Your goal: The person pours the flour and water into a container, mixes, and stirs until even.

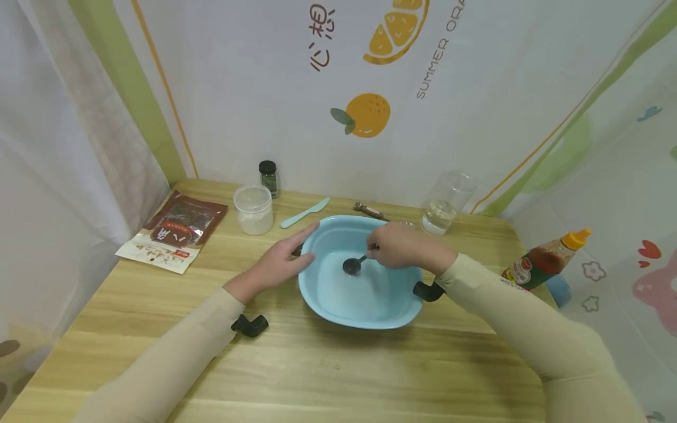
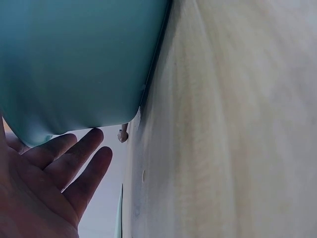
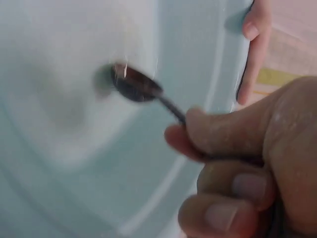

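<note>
A light blue basin (image 1: 338, 305) stands on the table, pale inside. My left hand (image 1: 277, 261) holds its left side, thumb over the rim and fingers along the outer wall. The left wrist view shows that hand's spread fingers (image 2: 86, 158) against the basin's outside (image 2: 84, 64). My right hand (image 1: 399, 244) reaches over the basin and grips a small dark spoon (image 1: 351, 266) by its handle. Up close in the right wrist view, the spoon's bowl (image 3: 133, 82) is over the basin's inside, and the thumb and curled fingers enclose the handle.
Behind the basin lie a mint-coloured knife (image 1: 305, 212) and a brown-handled utensil (image 1: 368, 210). To the left are a white-filled jar (image 1: 254, 211), a black-capped spice bottle (image 1: 268, 179) and a brown food packet (image 1: 180, 226). A glass (image 1: 439, 216) and a sauce bottle (image 1: 545, 261) stand to the right.
</note>
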A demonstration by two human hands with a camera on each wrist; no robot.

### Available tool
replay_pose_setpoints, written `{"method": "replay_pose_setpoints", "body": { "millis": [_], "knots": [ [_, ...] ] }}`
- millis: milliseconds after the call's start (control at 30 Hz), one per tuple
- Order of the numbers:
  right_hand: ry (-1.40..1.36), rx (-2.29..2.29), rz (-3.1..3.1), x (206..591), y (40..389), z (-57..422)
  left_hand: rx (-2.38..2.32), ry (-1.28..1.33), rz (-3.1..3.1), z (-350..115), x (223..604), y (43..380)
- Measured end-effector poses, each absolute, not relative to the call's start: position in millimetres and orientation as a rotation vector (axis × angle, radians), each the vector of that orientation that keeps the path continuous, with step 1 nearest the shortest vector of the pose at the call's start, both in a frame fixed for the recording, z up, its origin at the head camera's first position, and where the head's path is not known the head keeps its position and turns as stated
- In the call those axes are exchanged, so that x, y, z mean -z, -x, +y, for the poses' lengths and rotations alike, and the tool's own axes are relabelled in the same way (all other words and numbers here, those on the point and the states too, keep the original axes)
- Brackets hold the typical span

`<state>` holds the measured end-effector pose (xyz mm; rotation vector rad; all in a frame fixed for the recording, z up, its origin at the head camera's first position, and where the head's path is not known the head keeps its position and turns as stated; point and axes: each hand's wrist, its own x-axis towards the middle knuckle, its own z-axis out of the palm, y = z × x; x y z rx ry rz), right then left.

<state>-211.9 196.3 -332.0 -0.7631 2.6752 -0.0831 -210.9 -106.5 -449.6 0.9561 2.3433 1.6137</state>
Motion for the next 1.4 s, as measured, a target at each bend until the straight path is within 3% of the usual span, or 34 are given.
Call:
{"method": "replay_pose_setpoints", "body": {
  "millis": [733, 1033, 1400],
  "knots": [
    [0.640, -0.058, 2.807, 328, 206, 205, -1.611, -0.962, 2.338, -103, 452, 211],
    [0.802, -0.064, 2.615, 320, 202, 192, -1.619, -0.916, 2.373, -107, 449, 208],
    [0.694, -0.041, 2.751, 326, 209, 202, -1.634, -0.919, 2.340, -106, 450, 208]
  ]
}}
